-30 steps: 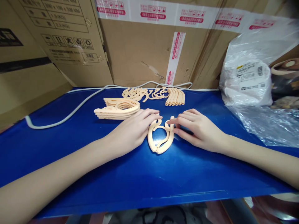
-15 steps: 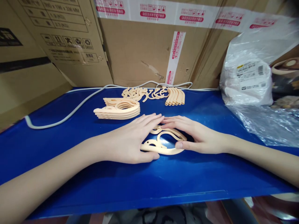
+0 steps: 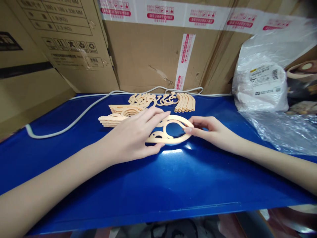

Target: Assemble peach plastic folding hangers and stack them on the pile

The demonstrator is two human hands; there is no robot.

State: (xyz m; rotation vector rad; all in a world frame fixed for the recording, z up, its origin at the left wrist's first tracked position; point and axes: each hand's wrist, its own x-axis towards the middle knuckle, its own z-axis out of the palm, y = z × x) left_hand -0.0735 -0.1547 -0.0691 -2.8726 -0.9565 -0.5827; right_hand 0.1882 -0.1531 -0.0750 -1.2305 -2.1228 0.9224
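Note:
A cream plastic folding hanger (image 3: 178, 140), folded into a leaf-like loop, is held just above the blue tabletop. My left hand (image 3: 138, 134) grips its left end, fingers over the far side and thumb at the near edge. At the right tip, my right hand (image 3: 210, 132) pinches it between thumb and fingers. Behind my left hand lies a stack of similar folded hangers (image 3: 109, 119), partly hidden by that hand. The left end of the held hanger is covered by my fingers.
Loose cream hooks (image 3: 142, 99) and a row of curved hanger arms (image 3: 185, 102) lie at the back. A white cable (image 3: 81, 115) runs behind them and down the left. Cardboard boxes (image 3: 148, 53) wall the back and left. A plastic-wrapped package (image 3: 262, 82) stands at right.
The hanger has been lifted and moved away from me, its two sides now closed together at the right tip. My right hand has gone from lying over it to pinching that tip.

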